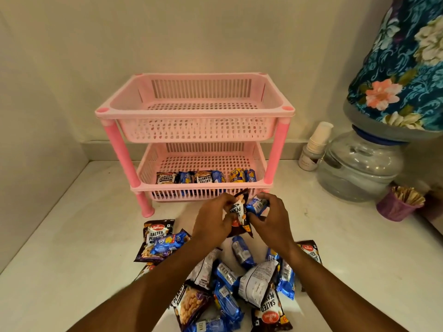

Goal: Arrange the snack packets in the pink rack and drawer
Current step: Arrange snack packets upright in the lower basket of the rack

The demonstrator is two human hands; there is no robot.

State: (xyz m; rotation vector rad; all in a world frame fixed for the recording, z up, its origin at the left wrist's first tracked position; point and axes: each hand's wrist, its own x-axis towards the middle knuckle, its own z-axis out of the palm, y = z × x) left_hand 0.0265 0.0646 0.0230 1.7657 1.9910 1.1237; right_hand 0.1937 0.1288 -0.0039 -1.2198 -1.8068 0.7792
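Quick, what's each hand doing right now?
Left hand: grips the dark brown salted peanuts packet.
Right hand: pinches the shiny blue biscuit packet.

Pink rack: two slotted tiers on pink legs, upright. Top tier bare. Row of snack packets stands along the front wall of its lower tier, dark peanut and blue biscuit packs alternating. Peanut packet and blue packet held just before the rack's front. Loose pile of packets lies further out.
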